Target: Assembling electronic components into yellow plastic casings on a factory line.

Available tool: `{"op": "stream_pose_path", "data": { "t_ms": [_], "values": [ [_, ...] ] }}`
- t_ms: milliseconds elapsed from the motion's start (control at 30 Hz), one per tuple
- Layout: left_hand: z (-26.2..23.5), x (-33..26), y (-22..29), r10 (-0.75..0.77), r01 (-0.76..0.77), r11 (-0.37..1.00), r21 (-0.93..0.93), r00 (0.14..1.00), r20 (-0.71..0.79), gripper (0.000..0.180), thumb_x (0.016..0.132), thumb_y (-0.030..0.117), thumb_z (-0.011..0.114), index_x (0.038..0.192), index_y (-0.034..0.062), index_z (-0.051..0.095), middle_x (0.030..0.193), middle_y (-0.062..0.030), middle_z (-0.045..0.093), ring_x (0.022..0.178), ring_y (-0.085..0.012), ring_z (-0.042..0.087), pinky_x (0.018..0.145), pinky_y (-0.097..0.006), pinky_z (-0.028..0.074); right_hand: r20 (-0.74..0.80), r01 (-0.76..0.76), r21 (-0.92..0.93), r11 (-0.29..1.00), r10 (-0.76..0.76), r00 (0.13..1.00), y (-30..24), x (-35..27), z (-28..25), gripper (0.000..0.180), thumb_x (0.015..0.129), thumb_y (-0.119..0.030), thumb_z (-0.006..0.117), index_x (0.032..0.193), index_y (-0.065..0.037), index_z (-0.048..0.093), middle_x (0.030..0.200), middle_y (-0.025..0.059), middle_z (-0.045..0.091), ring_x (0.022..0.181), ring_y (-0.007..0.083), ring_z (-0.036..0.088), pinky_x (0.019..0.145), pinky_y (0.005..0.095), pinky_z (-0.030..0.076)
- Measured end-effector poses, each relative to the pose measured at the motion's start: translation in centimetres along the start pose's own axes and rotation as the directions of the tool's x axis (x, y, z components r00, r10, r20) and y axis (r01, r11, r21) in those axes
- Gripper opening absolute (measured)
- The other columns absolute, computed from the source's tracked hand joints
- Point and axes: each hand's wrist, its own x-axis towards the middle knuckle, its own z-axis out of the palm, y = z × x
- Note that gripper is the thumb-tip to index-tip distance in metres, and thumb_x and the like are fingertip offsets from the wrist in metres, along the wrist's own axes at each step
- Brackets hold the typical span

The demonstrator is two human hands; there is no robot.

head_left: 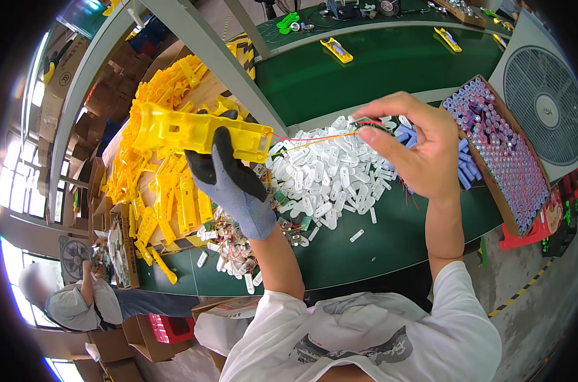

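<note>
My left hand (235, 184), in a grey and black glove, is closed around a long yellow plastic housing (184, 130) held above the table. Thin red and yellow wires (311, 137) stretch from the housing's right end to my bare right hand (422, 146). There, thumb and forefinger pinch a small dark green circuit board (369, 125), partly hidden by the fingers. Beneath the wires lies a heap of small white plastic pieces (330, 172). Wired circuit boards (231, 242) are piled below my left hand.
Yellow housings (168, 89) are heaped at the left. Blue cylindrical cells (467, 165) lie beside a carton of wired cells (502, 156) at the right, near a fan (546, 105). Beyond a metal post (231, 70), a green belt (390, 76) carries yellow units. Another person (79, 302) sits at lower left.
</note>
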Motion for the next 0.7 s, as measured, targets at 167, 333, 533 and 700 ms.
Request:
{"op": "stream_pose_path", "data": {
  "t_ms": [167,333,533,700],
  "values": [
    [0.6,-0.5,-0.8,-0.126,0.131,0.991,-0.031,0.982,0.14,0.032,0.092,0.001,0.05,0.123,-0.0024,0.047,0.111,-0.0192,0.063,0.097,-0.0281,0.065,0.085,-0.037,0.052,0.053,-0.017,-0.128,0.992,0.024,0.998,0.2,0.2,-0.3,0.016,0.079,-0.009,0.074,0.093,-0.002,0.071,0.085,0.0048,0.071,0.063,0.0103,0.059,0.054,0.0219,0.042],
    [1.5,-1.6,-0.5,-0.373,0.462,0.885,-0.056,0.775,0.51,0.075,0.086,-0.013,0.045,0.15,0.0161,0.017,0.124,-0.0183,0.055,0.1,-0.0256,0.064,0.083,-0.036,0.054,-0.05,-0.164,0.191,0.968,0.176,0.983,0.8,-0.2,0.5,0.018,0.08,-0.007,0.074,0.097,-0.001,0.071,0.09,0.0059,0.071,0.072,0.0068,0.063,0.057,0.0184,0.045],
    [2.8,-3.5,1.7,-0.589,0.569,0.773,0.28,0.481,0.65,0.054,0.096,0.03,0.053,0.143,0.0092,0.034,0.113,-0.0147,0.059,0.065,-0.0236,0.066,0.054,-0.033,0.054,-0.157,-0.11,0.371,0.922,0.179,0.971,1.7,0.0,1.5,0.019,0.081,-0.001,0.072,0.099,0.004,0.068,0.094,0.0101,0.07,0.081,0.0119,0.067,0.073,0.0228,0.054],
    [3.2,-3.8,1.4,-0.642,0.678,0.682,0.275,0.374,0.669,0.029,0.097,0.018,0.055,0.119,-0.0014,0.055,0.096,-0.0066,0.061,0.081,-0.0102,0.058,0.072,-0.026,0.049,-0.184,-0.082,0.376,0.923,0.161,0.97,0.7,0.0,1.7,0.017,0.081,-0.003,0.074,0.095,0.003,0.068,0.091,0.0089,0.07,0.081,0.0109,0.067,0.071,0.0217,0.053]
  ]
}}
